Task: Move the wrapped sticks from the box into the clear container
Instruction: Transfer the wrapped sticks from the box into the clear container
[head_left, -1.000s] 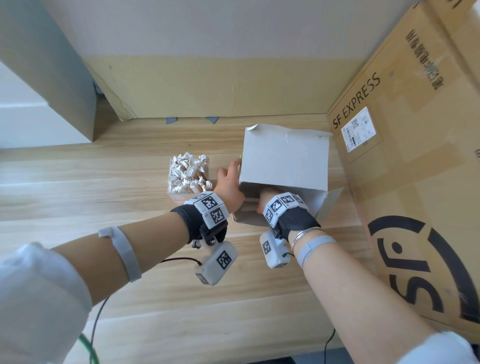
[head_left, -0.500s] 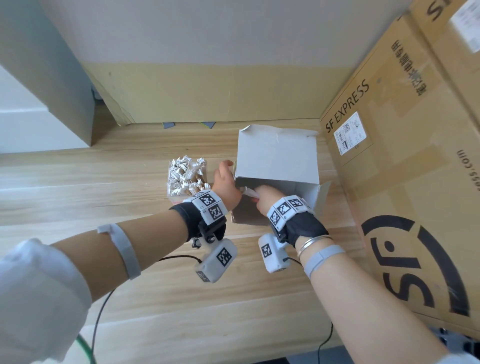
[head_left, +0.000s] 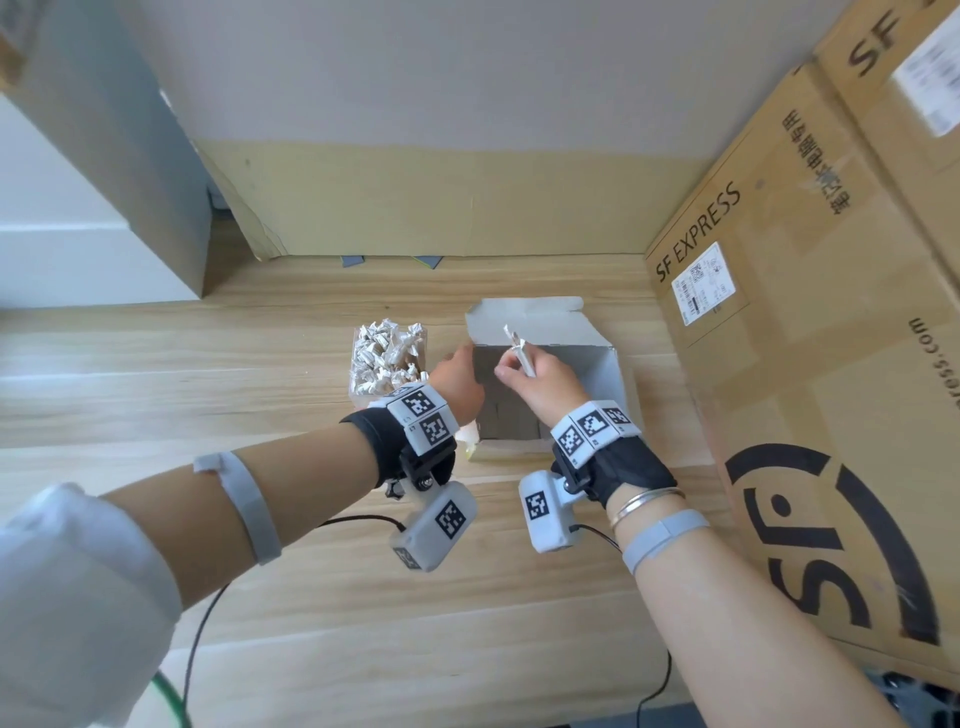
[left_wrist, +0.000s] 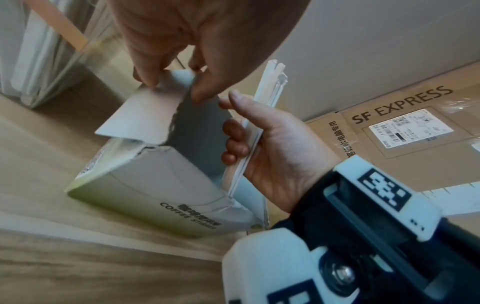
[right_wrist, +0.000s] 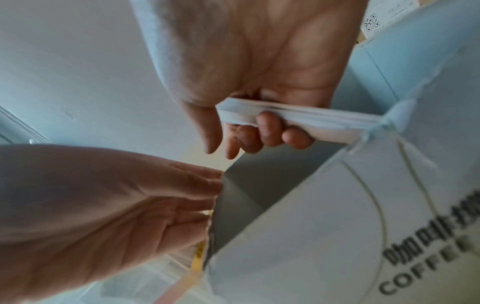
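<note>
Gripping wrapped sticks (left_wrist: 262, 115), right hand (head_left: 540, 382) clears "COFFEE" box (left_wrist: 161, 185) (shipping carton (head_left: 810, 332): "SF EXPRESS").

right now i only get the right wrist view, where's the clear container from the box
observer: The clear container stands on the table just left of the box, beside the left hand.
operator: any room in it
observer: Little, I would judge. The head view shows wrapped sticks standing on end, their crumpled tops filling the opening.
operator: left grip is a blur for me, what's it doing
observer: In the left wrist view its thumb and a finger pinch the box's torn flap.
</note>
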